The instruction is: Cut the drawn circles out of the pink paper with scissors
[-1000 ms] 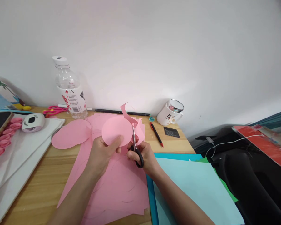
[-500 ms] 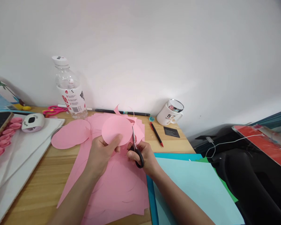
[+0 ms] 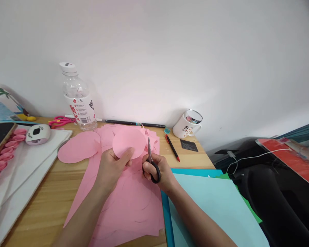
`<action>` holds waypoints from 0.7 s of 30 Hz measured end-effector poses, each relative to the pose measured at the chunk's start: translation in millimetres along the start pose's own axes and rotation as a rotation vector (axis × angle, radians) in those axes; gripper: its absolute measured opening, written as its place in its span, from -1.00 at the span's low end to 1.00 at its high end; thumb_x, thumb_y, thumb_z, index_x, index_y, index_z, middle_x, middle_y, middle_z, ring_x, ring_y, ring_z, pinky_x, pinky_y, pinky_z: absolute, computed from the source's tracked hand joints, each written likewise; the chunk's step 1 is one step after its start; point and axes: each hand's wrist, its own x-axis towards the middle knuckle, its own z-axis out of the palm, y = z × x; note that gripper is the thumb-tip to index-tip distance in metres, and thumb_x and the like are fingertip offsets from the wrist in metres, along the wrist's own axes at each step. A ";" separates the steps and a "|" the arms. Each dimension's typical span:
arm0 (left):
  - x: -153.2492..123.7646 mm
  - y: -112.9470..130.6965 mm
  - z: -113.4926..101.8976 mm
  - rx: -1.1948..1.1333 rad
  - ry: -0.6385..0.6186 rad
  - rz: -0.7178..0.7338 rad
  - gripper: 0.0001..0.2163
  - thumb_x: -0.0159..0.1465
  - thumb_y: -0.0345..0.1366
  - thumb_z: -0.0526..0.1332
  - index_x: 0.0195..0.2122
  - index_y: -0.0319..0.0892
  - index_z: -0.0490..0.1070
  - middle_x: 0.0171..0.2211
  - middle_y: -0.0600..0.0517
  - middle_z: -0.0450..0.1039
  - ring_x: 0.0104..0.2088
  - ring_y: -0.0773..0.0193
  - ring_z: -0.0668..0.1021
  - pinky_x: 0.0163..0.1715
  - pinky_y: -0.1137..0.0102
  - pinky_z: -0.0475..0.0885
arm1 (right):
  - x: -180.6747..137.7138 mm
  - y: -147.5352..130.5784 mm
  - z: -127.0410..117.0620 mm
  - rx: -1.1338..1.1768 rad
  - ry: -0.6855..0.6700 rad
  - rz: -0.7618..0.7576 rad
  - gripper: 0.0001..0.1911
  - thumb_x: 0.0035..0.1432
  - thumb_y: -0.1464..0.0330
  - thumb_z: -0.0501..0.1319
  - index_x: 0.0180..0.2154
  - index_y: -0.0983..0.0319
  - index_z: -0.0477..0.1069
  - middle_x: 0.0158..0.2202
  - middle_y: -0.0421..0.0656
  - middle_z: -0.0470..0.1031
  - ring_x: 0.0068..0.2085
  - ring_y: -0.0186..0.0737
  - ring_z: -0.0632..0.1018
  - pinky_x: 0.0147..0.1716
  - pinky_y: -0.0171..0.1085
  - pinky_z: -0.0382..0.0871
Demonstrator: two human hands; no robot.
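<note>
The white wall [image 3: 149, 61] stands behind the wooden tabletop [image 3: 46, 195], where pink sheets [image 3: 128, 206] lie stacked. Above their far part is the disc [image 3: 128, 140], pinched at its near edge by the left hand [image 3: 112, 168], thumb on top; it should be light, bendy and easily creased, so the rim seems the safest hold. The right hand [image 3: 165, 171] wraps round the loops of the scissors [image 3: 150, 158], probably stiff and best held there
</note>
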 end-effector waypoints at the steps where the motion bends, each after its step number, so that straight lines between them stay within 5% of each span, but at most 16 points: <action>1: 0.7 -1.4 0.0 -0.027 0.022 0.000 -0.66 0.01 -0.23 0.28 -0.80 -0.21 0.22 -0.76 0.14 0.20 -0.68 0.46 0.26 -0.64 0.50 0.18 | 0.6 0.3 -0.4 0.004 0.009 -0.012 -0.84 -0.02 0.34 0.24 -0.51 0.26 0.31 -0.76 -0.35 0.26 -0.69 -0.45 0.28 -0.64 -0.40 0.15; 7: 12.2 -10.2 0.1 -0.473 0.357 -0.034 -0.83 0.05 -0.31 0.29 -0.61 -0.25 0.37 -0.70 0.13 0.30 -0.64 0.44 0.34 -0.61 0.51 0.29 | 0.8 -2.9 3.3 0.027 0.138 -0.130 -0.92 -0.08 0.41 0.24 -0.49 0.25 0.33 -0.76 -0.38 0.24 -0.69 -0.44 0.29 -0.62 -0.38 0.20; 11: 19.7 -12.5 -1.5 -0.676 0.448 -0.132 -0.82 0.15 -0.35 0.22 -0.57 -0.26 0.37 -0.65 0.07 0.37 -0.60 0.39 0.43 -0.55 0.48 0.39 | -0.5 -5.0 5.6 0.039 0.263 -0.220 -0.93 -0.04 0.42 0.21 -0.43 0.23 0.32 -0.76 -0.38 0.25 -0.62 -0.37 0.38 -0.53 -0.35 0.28; 17: 20.7 -20.5 -1.3 -0.586 0.495 -0.219 -0.76 0.14 -0.20 0.26 -0.58 -0.24 0.37 -0.61 0.11 0.34 -0.54 0.43 0.42 -0.46 0.51 0.38 | 1.8 -5.2 4.3 0.039 0.421 -0.231 -0.85 0.07 0.31 0.23 -0.32 0.23 0.32 -0.59 -0.31 0.33 -0.48 -0.35 0.42 -0.39 -0.31 0.32; 21: 14.8 -24.7 2.7 -0.374 0.386 -0.173 -0.79 -0.07 -0.21 0.38 -0.54 -0.24 0.43 -0.55 0.12 0.37 -0.49 0.43 0.40 -0.37 0.49 0.35 | 3.2 -4.5 3.2 0.022 0.470 -0.216 -0.82 0.07 0.28 0.24 -0.29 0.23 0.33 -0.52 -0.28 0.33 -0.42 -0.34 0.42 -0.33 -0.30 0.31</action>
